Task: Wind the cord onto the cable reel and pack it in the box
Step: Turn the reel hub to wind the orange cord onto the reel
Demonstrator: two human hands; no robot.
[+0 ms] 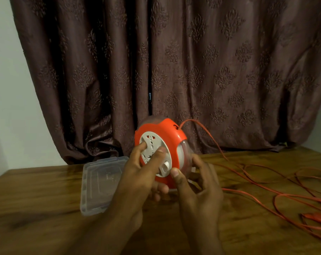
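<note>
Holding an orange cable reel [160, 152] upright above a wooden table [45, 208], 2 hands grip it: left hand [139, 173] fingers pressed on its white face, right hand [198, 192] clasping its edge. Orange cord [266, 188] sprawls loose at right; clear box [100, 183] lies left.

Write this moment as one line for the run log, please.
stage: winding | orange cable reel: held by both hands | left hand: fingers on white face | right hand: at reel side | orange cord: loose on table
</note>
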